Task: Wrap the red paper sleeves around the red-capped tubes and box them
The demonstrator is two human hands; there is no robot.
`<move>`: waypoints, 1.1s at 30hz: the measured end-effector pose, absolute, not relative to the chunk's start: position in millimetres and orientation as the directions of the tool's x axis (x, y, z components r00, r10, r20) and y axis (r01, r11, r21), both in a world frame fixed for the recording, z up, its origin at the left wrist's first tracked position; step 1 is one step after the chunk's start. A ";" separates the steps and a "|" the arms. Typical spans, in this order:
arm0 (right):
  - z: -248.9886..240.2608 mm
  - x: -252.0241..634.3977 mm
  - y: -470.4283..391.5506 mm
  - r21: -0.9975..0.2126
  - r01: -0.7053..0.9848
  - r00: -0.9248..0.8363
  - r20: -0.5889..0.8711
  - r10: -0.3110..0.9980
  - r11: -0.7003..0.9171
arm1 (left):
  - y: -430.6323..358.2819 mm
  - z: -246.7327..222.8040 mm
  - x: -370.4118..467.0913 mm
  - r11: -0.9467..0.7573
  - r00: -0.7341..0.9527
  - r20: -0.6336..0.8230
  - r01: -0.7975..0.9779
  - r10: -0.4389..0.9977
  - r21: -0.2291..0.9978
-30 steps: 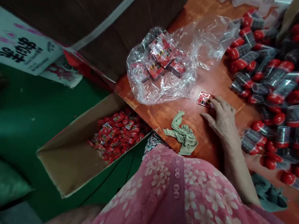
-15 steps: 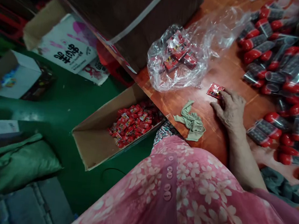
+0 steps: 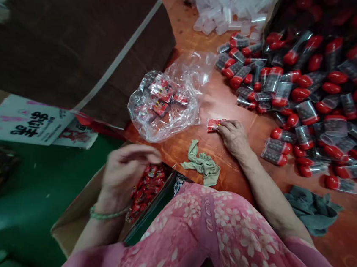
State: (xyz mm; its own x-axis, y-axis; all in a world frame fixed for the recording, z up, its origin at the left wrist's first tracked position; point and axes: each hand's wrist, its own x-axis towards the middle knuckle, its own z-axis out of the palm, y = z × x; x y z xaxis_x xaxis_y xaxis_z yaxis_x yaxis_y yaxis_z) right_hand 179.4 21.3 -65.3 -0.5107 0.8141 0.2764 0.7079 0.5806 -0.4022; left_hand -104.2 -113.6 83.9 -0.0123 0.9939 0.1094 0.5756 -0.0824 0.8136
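I have the right hand [image 3: 234,137] resting its fingertips on the right end of 1 red packet [image 3: 213,125], flat on the table [image 3: 239,191] between the clear bag [image 3: 184,123] and the red-ended tubes [image 3: 283,93]. I can't tell whether it pinches or just presses. I'd keep that touch light and the wrapper flat, so it neither creases nor skids. My left hand [image 3: 118,172] is blurred above the open carton [image 3: 75,218], fingers curled narrow; I can't tell whether it holds anything. I'd keep it clear of the table edge. Large black characters on the white box [image 3: 23,121] resemble 羊肉串; packet print is unreadable.
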 end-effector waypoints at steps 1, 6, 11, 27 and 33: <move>-64.7 179.1 21.2 -0.392 0.711 -0.517 0.271 0.812 0.584 | -105.2 71.2 -94.8 -0.117 0.059 0.101 0.530 0.993 0.840; -54.9 177.8 18.4 -0.439 0.709 -0.508 0.225 0.832 0.552 | -51.6 11.1 -38.9 -0.507 0.410 0.305 0.611 0.860 0.608; -49.3 179.1 22.6 -0.508 0.688 -0.481 0.217 0.850 0.519 | 3.6 -30.9 -6.7 -0.604 0.489 0.358 0.685 0.796 0.407; 19.6 261.6 -49.1 -0.230 0.952 -0.210 -0.008 0.978 0.203 | 31.2 -48.7 5.9 -0.626 0.480 0.438 0.722 0.760 0.295; 9.1 279.6 -55.8 -0.136 0.974 -0.201 -0.160 0.966 0.180 | 30.4 -48.4 7.4 -0.571 0.438 0.372 0.695 0.818 0.437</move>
State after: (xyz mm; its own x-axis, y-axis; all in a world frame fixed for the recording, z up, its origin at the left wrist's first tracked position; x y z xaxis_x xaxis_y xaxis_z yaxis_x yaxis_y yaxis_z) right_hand 279.6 -55.8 9.1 -0.2013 0.9663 -0.1602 0.9741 0.1804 -0.1364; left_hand 7.4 30.4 -48.4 0.4384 0.8180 0.3723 0.6948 -0.5712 0.4369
